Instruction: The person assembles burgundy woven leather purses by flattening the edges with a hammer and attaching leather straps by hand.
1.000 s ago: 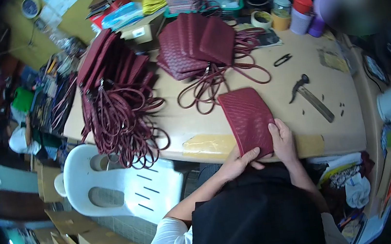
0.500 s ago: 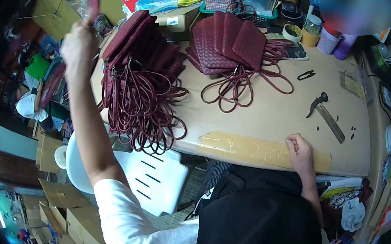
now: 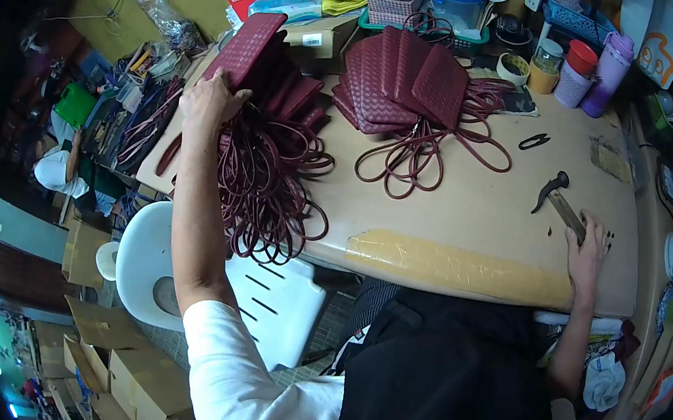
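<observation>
My left hand (image 3: 210, 104) grips the near end of a dark red woven pouch (image 3: 249, 48) on top of a tall stack at the table's left. Below that hand, many looped red cords (image 3: 271, 193) hang over the table edge. Beside this stack lies a fanned pile of similar woven pouches (image 3: 401, 84) with cords. My right hand (image 3: 585, 251) is closed around the lower end of the wooden handle of a hammer (image 3: 564, 211), whose head lies on the table.
Small pliers-like cutters (image 3: 534, 141) lie above the hammer. Jars, tape (image 3: 513, 69) and a purple bottle (image 3: 610, 76) stand at the back right. A white chair (image 3: 146, 267) is at the left. Another person (image 3: 63, 172) is at far left.
My left hand has come down from the upper left, and a red pouch now lies atop the left stack. My right hand has moved right, from the table's front edge to the hammer handle.
</observation>
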`<action>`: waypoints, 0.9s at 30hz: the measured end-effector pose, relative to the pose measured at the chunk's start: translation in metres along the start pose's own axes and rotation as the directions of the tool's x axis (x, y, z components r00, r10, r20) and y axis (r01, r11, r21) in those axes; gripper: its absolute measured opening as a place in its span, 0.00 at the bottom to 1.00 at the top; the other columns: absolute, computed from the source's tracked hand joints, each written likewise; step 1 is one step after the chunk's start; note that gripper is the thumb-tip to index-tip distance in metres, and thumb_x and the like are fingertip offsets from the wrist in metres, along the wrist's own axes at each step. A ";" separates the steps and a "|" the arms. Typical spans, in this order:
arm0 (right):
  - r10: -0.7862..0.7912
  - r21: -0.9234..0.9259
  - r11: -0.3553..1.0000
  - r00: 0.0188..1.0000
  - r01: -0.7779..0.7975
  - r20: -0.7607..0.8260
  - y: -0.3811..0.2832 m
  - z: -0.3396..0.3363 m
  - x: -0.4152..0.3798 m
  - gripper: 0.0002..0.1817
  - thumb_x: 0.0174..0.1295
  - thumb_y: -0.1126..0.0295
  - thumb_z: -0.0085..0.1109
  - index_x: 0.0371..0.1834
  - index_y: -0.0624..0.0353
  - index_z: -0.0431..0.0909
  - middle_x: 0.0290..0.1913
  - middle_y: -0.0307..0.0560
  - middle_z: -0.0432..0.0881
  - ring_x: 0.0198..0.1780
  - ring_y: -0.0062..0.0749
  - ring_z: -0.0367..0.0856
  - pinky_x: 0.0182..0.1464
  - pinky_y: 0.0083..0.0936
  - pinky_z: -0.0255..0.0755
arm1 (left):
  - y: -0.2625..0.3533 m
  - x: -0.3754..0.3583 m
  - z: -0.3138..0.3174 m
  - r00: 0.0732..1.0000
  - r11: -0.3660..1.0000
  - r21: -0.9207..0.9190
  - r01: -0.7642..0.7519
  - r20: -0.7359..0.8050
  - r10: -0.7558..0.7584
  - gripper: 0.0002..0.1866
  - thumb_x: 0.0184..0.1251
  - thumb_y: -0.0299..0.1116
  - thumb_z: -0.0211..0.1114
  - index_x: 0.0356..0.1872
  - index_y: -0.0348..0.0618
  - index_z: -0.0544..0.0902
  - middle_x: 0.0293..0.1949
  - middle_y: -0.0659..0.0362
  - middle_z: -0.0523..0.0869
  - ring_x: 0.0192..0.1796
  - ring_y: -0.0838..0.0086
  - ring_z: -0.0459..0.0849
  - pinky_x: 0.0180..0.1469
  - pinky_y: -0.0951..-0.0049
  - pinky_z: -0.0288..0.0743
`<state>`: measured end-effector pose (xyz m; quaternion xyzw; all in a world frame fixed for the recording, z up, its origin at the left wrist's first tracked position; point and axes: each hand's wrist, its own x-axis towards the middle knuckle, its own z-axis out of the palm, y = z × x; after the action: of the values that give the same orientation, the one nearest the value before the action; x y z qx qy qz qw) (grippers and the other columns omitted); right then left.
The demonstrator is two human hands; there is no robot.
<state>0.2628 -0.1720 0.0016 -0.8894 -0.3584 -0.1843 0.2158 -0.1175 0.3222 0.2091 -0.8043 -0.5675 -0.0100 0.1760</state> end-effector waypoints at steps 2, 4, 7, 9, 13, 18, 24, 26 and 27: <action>-0.001 -0.154 0.988 1.000 0.003 0.010 0.009 0.011 -0.001 0.19 0.62 0.68 0.60 0.57 0.55 0.77 0.56 0.53 0.72 0.58 0.46 0.70 0.61 0.44 0.62 | 0.010 -0.004 0.005 0.971 0.996 -0.026 -0.085 -0.224 0.077 0.35 0.59 0.58 0.66 0.63 0.49 0.75 0.57 0.49 0.81 0.57 0.51 0.81 0.57 0.56 0.76; -0.001 -0.082 0.997 0.996 0.008 0.084 0.014 0.012 0.004 0.21 0.61 0.65 0.61 0.59 0.53 0.77 0.50 0.52 0.74 0.53 0.45 0.72 0.57 0.44 0.64 | 0.040 -0.011 0.000 0.855 0.959 -0.106 -0.261 -0.486 0.179 0.29 0.57 0.48 0.70 0.59 0.50 0.78 0.53 0.51 0.83 0.57 0.53 0.80 0.56 0.56 0.77; 0.020 -0.024 1.000 0.992 -0.017 0.121 0.007 0.020 0.022 0.20 0.61 0.65 0.62 0.58 0.53 0.77 0.46 0.50 0.73 0.51 0.46 0.72 0.56 0.43 0.65 | 0.114 -0.028 -0.007 0.844 0.777 -0.390 -0.494 -0.431 0.319 0.17 0.58 0.41 0.67 0.47 0.45 0.86 0.42 0.50 0.85 0.44 0.56 0.84 0.50 0.59 0.78; 0.027 -0.017 1.000 0.996 -0.026 0.081 0.000 0.028 0.029 0.20 0.61 0.66 0.62 0.57 0.54 0.78 0.45 0.50 0.73 0.51 0.46 0.72 0.55 0.43 0.65 | 0.167 -0.026 0.019 0.776 0.725 -0.350 -0.593 -0.490 0.398 0.17 0.61 0.46 0.67 0.44 0.48 0.88 0.39 0.52 0.84 0.45 0.57 0.82 0.49 0.58 0.77; 0.020 0.013 1.000 1.000 -0.020 0.002 0.003 0.034 0.027 0.18 0.60 0.67 0.63 0.54 0.55 0.79 0.43 0.49 0.73 0.49 0.46 0.73 0.53 0.42 0.67 | 0.254 -0.037 0.038 0.861 0.833 -0.286 -0.473 -0.350 0.369 0.26 0.56 0.55 0.69 0.47 0.45 0.85 0.46 0.51 0.79 0.55 0.59 0.74 0.51 0.57 0.69; 0.082 0.087 0.993 0.996 -0.084 0.033 -0.001 0.027 0.028 0.18 0.59 0.67 0.64 0.53 0.56 0.79 0.44 0.49 0.74 0.50 0.46 0.73 0.55 0.42 0.66 | 0.292 -0.014 0.051 0.853 0.787 -0.396 -0.473 -0.429 0.297 0.21 0.55 0.47 0.72 0.42 0.43 0.82 0.42 0.50 0.81 0.48 0.56 0.79 0.48 0.56 0.72; 0.087 0.163 0.985 0.969 -0.050 -0.232 0.000 0.022 0.028 0.13 0.59 0.71 0.63 0.46 0.59 0.78 0.44 0.49 0.74 0.49 0.44 0.73 0.55 0.39 0.67 | 0.256 -0.093 -0.001 0.612 0.215 -0.574 -0.790 -0.748 0.257 0.08 0.58 0.23 0.65 0.37 0.43 0.78 0.33 0.51 0.79 0.37 0.53 0.79 0.39 0.55 0.71; 0.054 0.106 0.994 0.926 -0.016 -0.374 0.000 0.020 0.019 0.11 0.59 0.72 0.63 0.45 0.59 0.78 0.43 0.49 0.74 0.48 0.42 0.74 0.52 0.37 0.69 | 0.233 -0.149 0.011 0.450 0.194 -0.408 -0.892 -0.765 0.461 0.11 0.55 0.21 0.64 0.39 0.44 0.79 0.31 0.53 0.76 0.34 0.54 0.76 0.38 0.56 0.69; 0.132 0.298 0.954 0.932 -0.027 -0.338 -0.002 0.021 0.014 0.11 0.59 0.73 0.62 0.45 0.60 0.78 0.42 0.49 0.74 0.46 0.41 0.75 0.49 0.34 0.71 | 0.223 -0.175 0.030 0.369 0.141 -0.371 -0.918 -0.671 0.643 0.13 0.55 0.23 0.64 0.43 0.44 0.79 0.35 0.53 0.76 0.39 0.56 0.76 0.41 0.57 0.68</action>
<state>0.2746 -0.1523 -0.0084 -0.8144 -0.3000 -0.2784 0.4114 0.0191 0.1063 0.0829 -0.9576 0.0469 -0.2752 -0.0717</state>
